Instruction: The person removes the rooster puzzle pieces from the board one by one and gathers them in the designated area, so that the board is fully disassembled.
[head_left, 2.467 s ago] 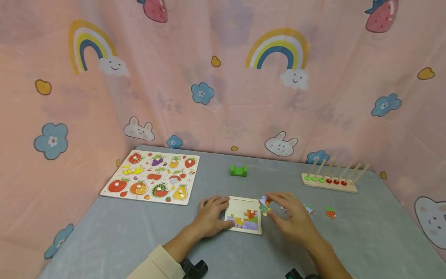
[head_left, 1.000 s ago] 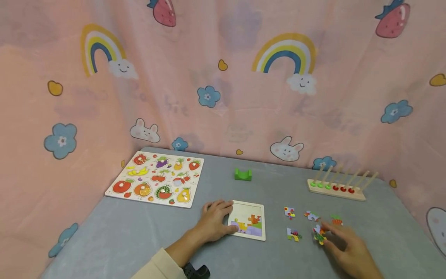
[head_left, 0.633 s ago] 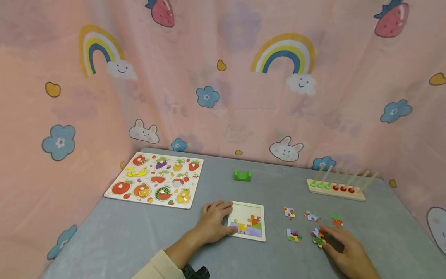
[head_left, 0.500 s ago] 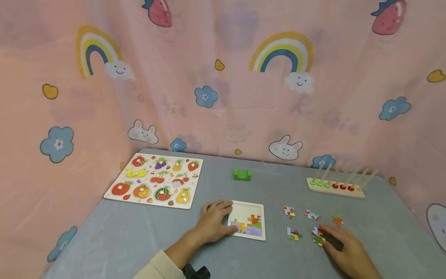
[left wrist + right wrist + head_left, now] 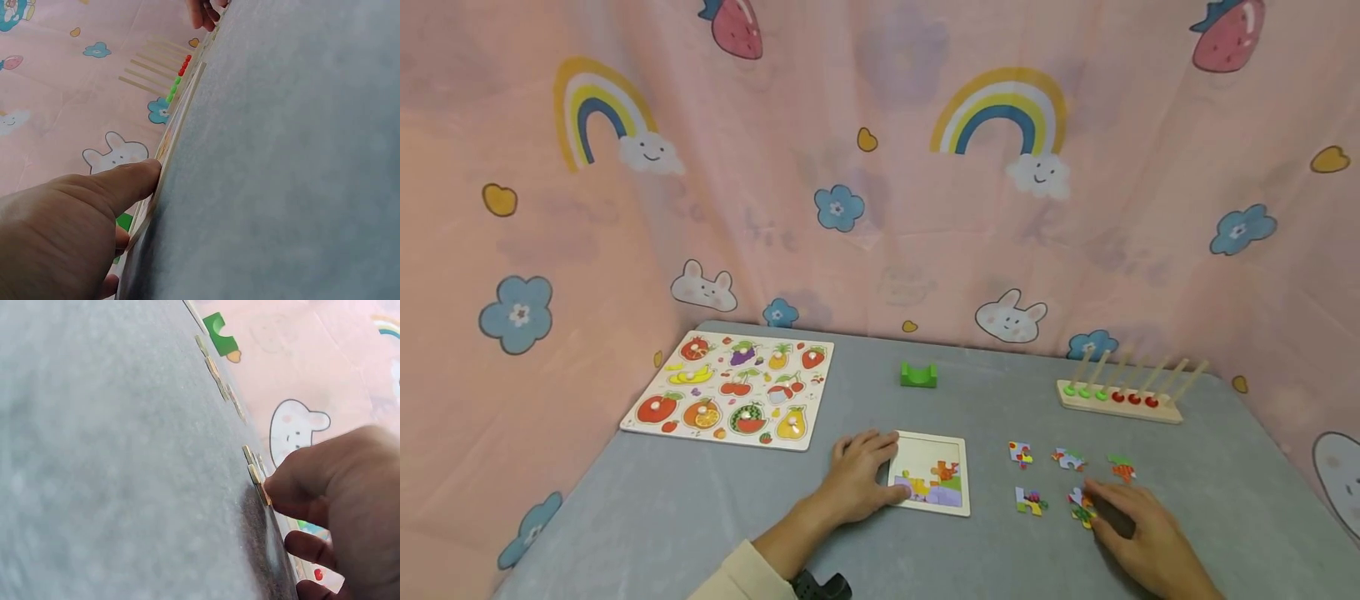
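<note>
On the grey table, my left hand [image 5: 859,479] holds the left side of a small square wooden puzzle tray [image 5: 927,452]. Its thumb [image 5: 134,181] lies over the near rim in the left wrist view, with the other fingers farther back. Some joined pieces fill the tray's lower part; the upper part is bare wood. To the right, my right hand [image 5: 1142,533] pinches the right edge of a colourful jigsaw piece [image 5: 1080,507] lying low at the tabletop. Loose pieces surround it: one to its left [image 5: 1030,501], and a row behind with an orange-and-green piece [image 5: 1122,468].
A fruit peg board [image 5: 722,392] lies at the back left. A green notched block [image 5: 918,375] stands at the back middle. At the back right is a wooden base with upright pegs [image 5: 1120,402] and green and red rings. A pink printed curtain [image 5: 895,250] rises behind.
My right hand has carried the jigsaw piece from beside the tray rightward and down to the table among the loose pieces. My left hand stays at the tray. The head view has shifted slightly.
</note>
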`<state>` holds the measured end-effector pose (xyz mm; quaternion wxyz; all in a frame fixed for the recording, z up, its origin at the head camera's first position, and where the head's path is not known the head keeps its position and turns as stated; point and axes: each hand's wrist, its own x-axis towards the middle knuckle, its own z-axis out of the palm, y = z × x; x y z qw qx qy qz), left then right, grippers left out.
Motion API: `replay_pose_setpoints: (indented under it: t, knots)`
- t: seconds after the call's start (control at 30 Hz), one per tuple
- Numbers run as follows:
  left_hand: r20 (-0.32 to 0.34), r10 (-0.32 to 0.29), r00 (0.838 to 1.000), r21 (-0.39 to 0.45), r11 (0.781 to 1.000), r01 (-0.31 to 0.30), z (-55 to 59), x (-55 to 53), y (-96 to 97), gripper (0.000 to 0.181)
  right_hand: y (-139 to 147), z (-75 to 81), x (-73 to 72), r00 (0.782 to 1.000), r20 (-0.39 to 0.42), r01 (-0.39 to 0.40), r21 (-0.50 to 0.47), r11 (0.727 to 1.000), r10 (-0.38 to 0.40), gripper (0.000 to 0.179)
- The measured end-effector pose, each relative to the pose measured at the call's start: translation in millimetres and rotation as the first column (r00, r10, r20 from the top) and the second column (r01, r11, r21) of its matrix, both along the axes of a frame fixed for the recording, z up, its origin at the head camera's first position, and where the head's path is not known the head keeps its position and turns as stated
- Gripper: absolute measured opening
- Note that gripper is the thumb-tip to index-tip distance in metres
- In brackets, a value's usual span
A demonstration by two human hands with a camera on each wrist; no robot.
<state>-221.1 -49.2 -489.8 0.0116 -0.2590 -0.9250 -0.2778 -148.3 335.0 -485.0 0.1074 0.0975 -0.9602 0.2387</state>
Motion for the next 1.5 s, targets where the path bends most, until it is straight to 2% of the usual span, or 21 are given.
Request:
replay_pose_setpoints:
  t: [0.07, 0.17, 0.3, 0.37, 0.43, 0.57, 0.7, 0.87, 1.07, 1.17, 1.33, 1.5]
  knots:
    - [-0.001, 0.001, 1.000, -0.002, 1.000, -0.001, -0.1, -0.1, -0.5, 0.066, -2.8, 2.9, 0.0, 1.000, -0.012, -0.001, -0.011, 1.000, 0.001, 0.048]
    - [-0.006, 0.001, 1.000, -0.007, 1.000, -0.001, -0.9, -0.2, -0.7, 0.066, -8.7, 8.0, -0.2, 0.996, -0.092, -0.017, -0.039, 0.999, 0.013, 0.046]
    - [-0.014, -0.002, 1.000, -0.010, 1.000, 0.002, -2.6, -0.7, -0.1, 0.065, -18.7, 19.4, -1.3, 0.969, -0.244, -0.056, -0.056, 0.997, 0.041, 0.045]
    - [-0.017, -0.003, 1.000, -0.012, 1.000, 0.002, -3.0, -0.8, 0.1, 0.065, -25.8, 28.7, -1.2, 0.957, -0.287, -0.072, -0.063, 0.995, 0.051, 0.047]
    - [-0.016, -0.001, 1.000, -0.010, 1.000, 0.001, -2.6, -0.9, 0.2, 0.065, -34.8, 40.4, -1.0, 0.950, -0.305, -0.086, -0.065, 0.994, 0.062, 0.051]
    - [-0.016, -0.002, 1.000, -0.005, 1.000, 0.002, -1.1, -0.8, 0.0, 0.065, -53.8, 62.2, -1.7, 0.928, -0.352, -0.173, -0.121, 0.978, 0.120, 0.059]
    - [-0.025, -0.001, 1.000, 0.001, 1.000, 0.001, 0.6, -0.4, -0.7, 0.065, -73.1, 75.9, -5.8, 0.913, -0.376, -0.237, -0.169, 0.957, 0.160, 0.058]
    - [-0.022, 0.002, 1.000, 0.004, 1.000, -0.002, 1.8, -0.1, -0.9, 0.064, -95.1, 81.4, -13.5, 0.916, -0.365, -0.249, -0.182, 0.951, 0.169, 0.051]
    - [-0.015, -0.004, 1.000, 0.011, 1.000, 0.004, 0.5, 0.1, -0.1, 0.065, -118.3, 74.7, -25.7, 0.889, -0.398, -0.335, -0.227, 0.914, 0.227, 0.048]
    - [-0.018, -0.002, 1.000, 0.014, 1.000, 0.002, 0.3, 0.0, -0.1, 0.065, -130.1, 67.3, -31.8, 0.910, -0.347, -0.322, -0.242, 0.915, 0.228, 0.047]
    - [-0.024, 0.001, 1.000, 0.006, 1.000, -0.001, 0.2, -0.4, -0.2, 0.064, -145.8, 52.2, -39.6, 0.961, -0.177, -0.255, -0.254, 0.933, 0.214, 0.045]
    - [-0.024, 0.002, 1.000, 0.000, 1.000, -0.002, -1.1, -1.3, -0.1, 0.065, -155.0, 35.0, -46.0, 0.966, -0.124, -0.251, -0.261, 0.932, 0.225, 0.041]
